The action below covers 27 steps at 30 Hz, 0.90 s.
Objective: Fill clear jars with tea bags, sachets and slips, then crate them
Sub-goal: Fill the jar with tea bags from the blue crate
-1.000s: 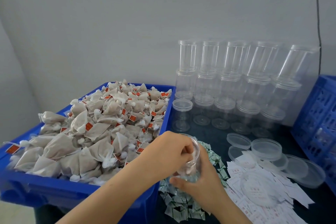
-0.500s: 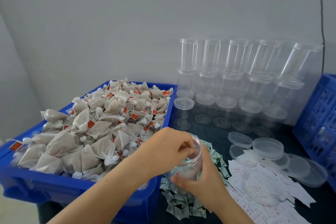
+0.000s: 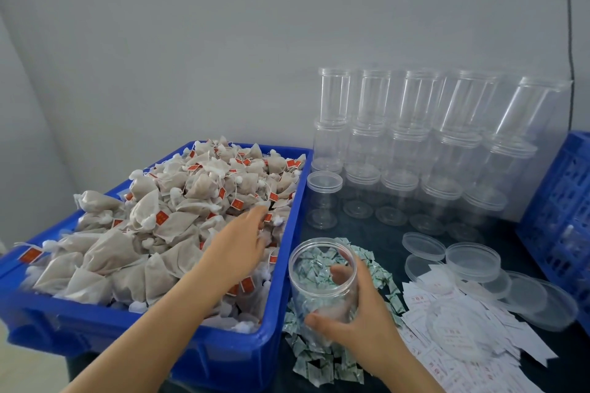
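My right hand [image 3: 357, 313] grips a clear open jar [image 3: 322, 277] that stands upright on the green-white sachets [image 3: 319, 357], just right of the blue bin [image 3: 204, 341]. The jar looks nearly empty, with something pale at its bottom. My left hand [image 3: 239, 242] reaches over the heap of tea bags [image 3: 153, 226] in the bin, fingers stretched forward and touching the bags near the right side. White printed slips [image 3: 453, 329] lie in a pile right of the sachets.
Stacked empty clear jars [image 3: 408, 150] stand against the back wall, one single jar [image 3: 323, 198] in front of them. Loose clear lids [image 3: 472, 260] lie at the right. A blue lattice crate [image 3: 565, 210] stands at the far right edge.
My left hand has left the jar's mouth and moved left and forward onto the tea bag heap. The right hand still holds the jar, which now stands more upright.
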Motion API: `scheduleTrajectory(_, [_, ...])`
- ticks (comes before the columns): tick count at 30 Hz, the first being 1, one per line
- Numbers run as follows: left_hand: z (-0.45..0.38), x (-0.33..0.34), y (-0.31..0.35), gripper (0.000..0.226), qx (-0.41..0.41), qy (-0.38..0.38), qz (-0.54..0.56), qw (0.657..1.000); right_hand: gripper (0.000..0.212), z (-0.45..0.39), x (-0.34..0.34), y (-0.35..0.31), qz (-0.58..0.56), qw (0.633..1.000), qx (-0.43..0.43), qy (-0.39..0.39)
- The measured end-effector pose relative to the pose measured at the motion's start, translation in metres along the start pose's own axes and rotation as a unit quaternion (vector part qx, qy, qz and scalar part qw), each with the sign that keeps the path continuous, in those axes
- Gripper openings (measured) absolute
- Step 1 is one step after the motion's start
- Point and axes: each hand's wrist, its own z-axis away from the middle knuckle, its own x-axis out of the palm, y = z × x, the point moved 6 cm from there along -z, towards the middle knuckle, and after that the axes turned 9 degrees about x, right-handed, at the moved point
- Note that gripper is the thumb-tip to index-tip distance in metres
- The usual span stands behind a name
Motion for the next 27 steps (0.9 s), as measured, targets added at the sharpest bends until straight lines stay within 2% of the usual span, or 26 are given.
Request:
scheduleTrajectory(2, [0.004,0.016,-0.014,0.071,-0.029,-0.059,-0.006,0.998,0.126,-0.001,0.0,0.001,0.002,1.0,-0.001,-0.002])
scheduleTrajectory(4, [0.005,0.029,-0.018,0.076,-0.035,-0.111,-0.032,0.993,0.129,-0.001,0.0,0.003,0.008,1.0,0.002,-0.001])
scheduleTrajectory(7, [0.006,0.044,-0.015,0.059,-0.021,-0.182,-0.087,0.979,0.131,-0.002,0.002,0.004,0.009,1.0,0.005,-0.002])
scheduleTrajectory(11, [0.01,0.057,-0.015,0.038,-0.008,-0.29,-0.172,0.941,0.133,-0.003,0.003,0.006,0.011,1.0,0.004,0.0])
scheduleTrajectory(17, [0.008,0.059,-0.01,0.032,-0.004,-0.317,-0.25,0.915,0.122,-0.004,0.003,0.009,0.014,1.0,0.007,0.005])
scheduleTrajectory(21, [0.008,0.057,-0.005,0.021,-0.014,-0.316,-0.278,0.907,0.134,-0.003,0.004,0.009,0.012,1.0,0.007,-0.002])
scheduleTrajectory(24, [0.013,0.057,-0.003,0.026,-0.001,-0.321,-0.298,0.899,0.131,-0.002,0.004,0.008,0.005,1.0,0.005,-0.006])
scheduleTrajectory(27, [0.022,0.056,-0.003,0.036,0.003,-0.319,-0.31,0.896,0.117,-0.002,0.003,0.006,0.004,1.0,0.005,-0.005])
